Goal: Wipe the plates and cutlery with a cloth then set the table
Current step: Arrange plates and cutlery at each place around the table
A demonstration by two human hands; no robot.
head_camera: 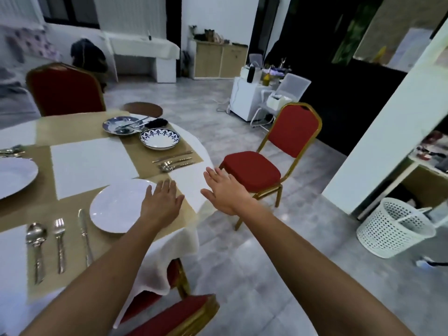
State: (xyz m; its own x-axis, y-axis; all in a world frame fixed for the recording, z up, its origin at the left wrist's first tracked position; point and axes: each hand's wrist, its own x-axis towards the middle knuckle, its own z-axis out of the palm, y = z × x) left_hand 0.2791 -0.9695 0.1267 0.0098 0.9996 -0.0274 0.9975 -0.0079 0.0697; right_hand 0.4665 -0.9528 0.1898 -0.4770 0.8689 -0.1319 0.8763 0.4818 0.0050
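Both hands are released and empty: the left hand (162,202) rests flat beside the round white plate (118,204) at lower centre, the right hand (225,190) hovers. Setting looks under way; next probably the blue-patterned bowl (160,139), upper centre.

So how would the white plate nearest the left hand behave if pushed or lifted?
The white plate looks glazed and rigid, so probably fragile and slippery. It lies flat on the paper runner near the table edge; a push would likely slide it, not tip it.
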